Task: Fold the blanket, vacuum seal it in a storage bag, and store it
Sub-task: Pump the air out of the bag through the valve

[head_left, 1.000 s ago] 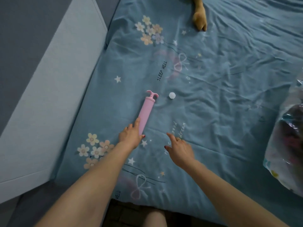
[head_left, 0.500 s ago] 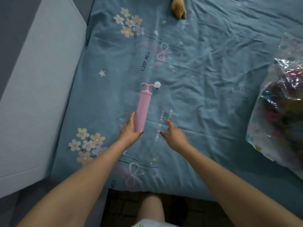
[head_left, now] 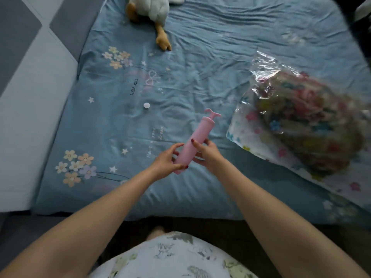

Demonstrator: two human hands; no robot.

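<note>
Blanket bagged in storage bag, right of both hands. Left hand and right hand grip pink pump. White cap beyond left hand.

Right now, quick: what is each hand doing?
Left hand: grips the lower end of the pink pump.
Right hand: fingers curled round the pump's middle, holding it too.

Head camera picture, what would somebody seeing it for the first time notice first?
Most likely the pink hand pump near the middle, held over the blue bed sheet, with the left hand gripping its lower end and the right hand on its barrel. Next, the clear storage bag with the colourful blanket inside, lying at the right. A plush toy lies at the far edge, and a small white cap sits left of the pump.
</note>
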